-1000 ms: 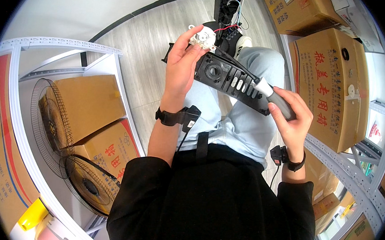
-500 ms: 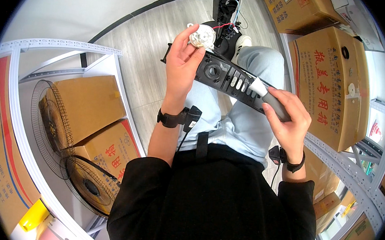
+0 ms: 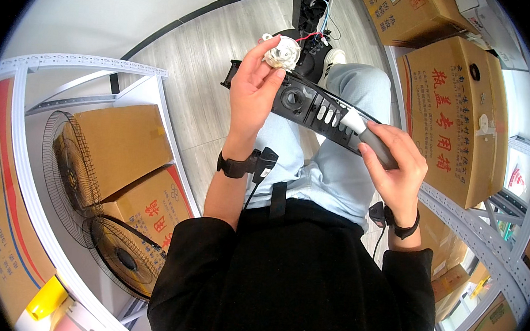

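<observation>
Black wire fan grilles [image 3: 126, 257] at left, by cardboard boxes [image 3: 121, 149]. Far centre: left hand [image 3: 251, 100], thumb and fingertips pinched on a white round part [image 3: 283, 55]. Part looks like light, rigid plastic, probably smooth; small edge lugs might snap, so best held by the rim. Black slotted panel [image 3: 308, 108] just nearer and to the right, over the legs [image 3: 363, 86]; likely stiff, easiest taken by its long edges. Screwdriver [image 3: 355, 121] slants across it; tip contact cannot be told. Right hand [image 3: 403, 169], at right: thumb and fingers closed around the grey handle, which should give sure hold.
</observation>
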`<state>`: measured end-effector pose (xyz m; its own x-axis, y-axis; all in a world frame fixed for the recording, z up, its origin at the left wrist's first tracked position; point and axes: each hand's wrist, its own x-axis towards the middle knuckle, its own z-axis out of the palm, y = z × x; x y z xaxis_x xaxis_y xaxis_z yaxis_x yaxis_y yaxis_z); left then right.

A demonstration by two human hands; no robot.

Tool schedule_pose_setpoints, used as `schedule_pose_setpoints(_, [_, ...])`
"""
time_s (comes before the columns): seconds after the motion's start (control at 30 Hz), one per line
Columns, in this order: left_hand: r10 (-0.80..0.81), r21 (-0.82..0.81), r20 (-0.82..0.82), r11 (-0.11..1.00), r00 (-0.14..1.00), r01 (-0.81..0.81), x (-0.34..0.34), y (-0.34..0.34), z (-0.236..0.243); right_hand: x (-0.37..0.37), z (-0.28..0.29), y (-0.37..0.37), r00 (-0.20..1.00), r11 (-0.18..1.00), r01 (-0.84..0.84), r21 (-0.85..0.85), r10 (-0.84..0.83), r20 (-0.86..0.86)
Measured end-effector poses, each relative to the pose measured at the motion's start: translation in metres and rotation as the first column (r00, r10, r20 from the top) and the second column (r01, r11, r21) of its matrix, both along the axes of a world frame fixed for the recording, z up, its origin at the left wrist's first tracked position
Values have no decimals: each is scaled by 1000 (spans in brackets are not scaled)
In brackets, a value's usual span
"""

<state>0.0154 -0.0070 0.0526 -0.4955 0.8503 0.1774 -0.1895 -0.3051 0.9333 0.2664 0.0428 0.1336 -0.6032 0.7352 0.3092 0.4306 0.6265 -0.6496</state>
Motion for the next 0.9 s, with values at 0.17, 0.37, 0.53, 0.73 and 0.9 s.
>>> schedule_pose_setpoints(0.17, [-28, 22, -19, 999, 999, 28, 1, 0, -1, -1, -1, 0, 1000, 1000, 8, 11, -8, 6])
schedule_pose_setpoints(0.37, [4, 26, -91, 1000, 996, -1, 3, 2, -4, -1, -1, 0, 1000, 1000, 7, 15, -7, 20])
schedule_pose_setpoints(0.53, [14, 22, -117, 1000, 993, -11, 4, 2, -8, -1, 0, 0, 1000, 1000, 4, 17, -5, 18])
schedule_pose_setpoints(0.73, [24, 11, -153, 1000, 988, -22, 4, 3, -12, 0, 1, -1, 1000, 1000, 12, 10, -12, 25])
schedule_pose_setpoints(0.9, [71, -12, -249, 997, 966, -76, 6, 3, -9, -1, 2, 0, 999, 996, 29, -83, -26, 32])
